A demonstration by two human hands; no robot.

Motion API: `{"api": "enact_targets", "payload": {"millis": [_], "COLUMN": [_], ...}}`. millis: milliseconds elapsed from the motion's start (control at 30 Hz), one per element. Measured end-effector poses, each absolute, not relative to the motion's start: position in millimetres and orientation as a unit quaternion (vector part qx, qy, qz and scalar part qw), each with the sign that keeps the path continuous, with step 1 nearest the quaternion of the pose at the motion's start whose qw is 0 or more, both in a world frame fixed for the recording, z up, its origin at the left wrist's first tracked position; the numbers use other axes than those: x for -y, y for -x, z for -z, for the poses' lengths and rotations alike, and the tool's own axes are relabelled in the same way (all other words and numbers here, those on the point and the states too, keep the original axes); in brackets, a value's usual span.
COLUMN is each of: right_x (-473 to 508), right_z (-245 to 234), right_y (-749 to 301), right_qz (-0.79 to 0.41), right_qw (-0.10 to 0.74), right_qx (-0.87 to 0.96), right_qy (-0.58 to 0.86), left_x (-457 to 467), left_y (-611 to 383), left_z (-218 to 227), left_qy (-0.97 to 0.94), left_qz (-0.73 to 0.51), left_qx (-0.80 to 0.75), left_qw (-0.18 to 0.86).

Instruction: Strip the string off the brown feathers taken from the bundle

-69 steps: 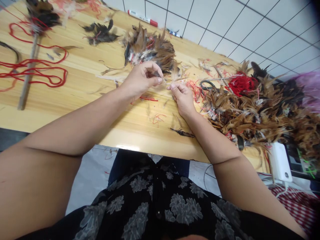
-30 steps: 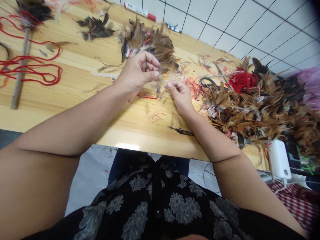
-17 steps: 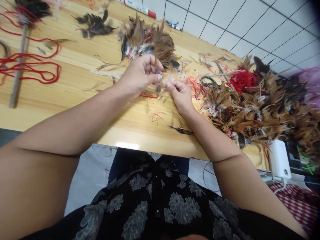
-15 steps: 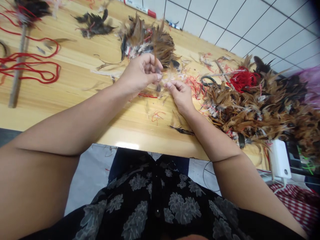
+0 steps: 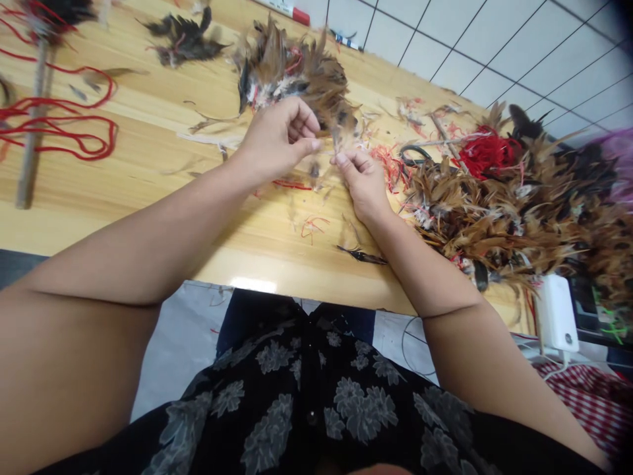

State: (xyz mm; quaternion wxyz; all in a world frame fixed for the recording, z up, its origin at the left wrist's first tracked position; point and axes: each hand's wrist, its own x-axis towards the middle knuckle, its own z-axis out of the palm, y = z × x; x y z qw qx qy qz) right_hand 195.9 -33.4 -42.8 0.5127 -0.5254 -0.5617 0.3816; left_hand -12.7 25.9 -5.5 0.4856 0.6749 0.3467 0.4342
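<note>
Both hands meet over a wooden table [image 5: 148, 191]. My left hand [image 5: 277, 138] is curled, thumb pressed to fingers, pinching small brown feathers [image 5: 341, 128]. My right hand [image 5: 363, 181] is also pinched, its fingertips touching the same small bunch just right of the left thumb. A heap of brown and black feathers [image 5: 291, 72] lies just behind my left hand. A loose dark feather [image 5: 363, 256] lies on the table near my right wrist.
A large pile of brown feathers [image 5: 504, 211] with red string [image 5: 484, 152] fills the right side. Scissors [image 5: 413, 155] lie beside it. Red cord [image 5: 59, 125] loops round a stick [image 5: 30, 145] at left. A white power bank [image 5: 558, 313] sits at the right edge.
Both hands stayed pinched together on the feathers and shifted slightly away from me. The view tilted a little; the table contents have not moved.
</note>
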Motion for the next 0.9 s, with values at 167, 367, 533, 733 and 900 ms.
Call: {"api": "enact_targets", "payload": {"millis": [167, 367, 533, 733, 900], "right_x": [29.6, 31.4, 33.6, 36.9, 35.8], "right_z": [45.6, 48.5, 45.3, 40.1, 39.3], "right_y": [-198.3, -198.6, -197.2, -193.8, -192.3], "right_qz": [-0.372, -0.367, -0.356, -0.359, -0.360], "right_qw": [0.525, 0.519, 0.509, 0.513, 0.516], "right_qx": [0.542, 0.557, 0.563, 0.556, 0.548], "right_qy": [0.540, 0.534, 0.545, 0.547, 0.552], "left_x": [-41.1, -50.0, -55.6, -53.9, -34.9], "left_y": [23.7, 22.2, 23.5, 27.1, 16.1], "left_z": [18.7, 35.5, 36.5, 23.6, 13.4], "left_qy": [-0.769, -0.825, -0.835, -0.746, -0.616], "left_qz": [-0.332, -0.295, -0.276, -0.358, -0.427], "left_qx": [-0.389, -0.296, -0.310, -0.339, -0.318], "left_qw": [0.382, 0.381, 0.361, 0.447, 0.580]}}
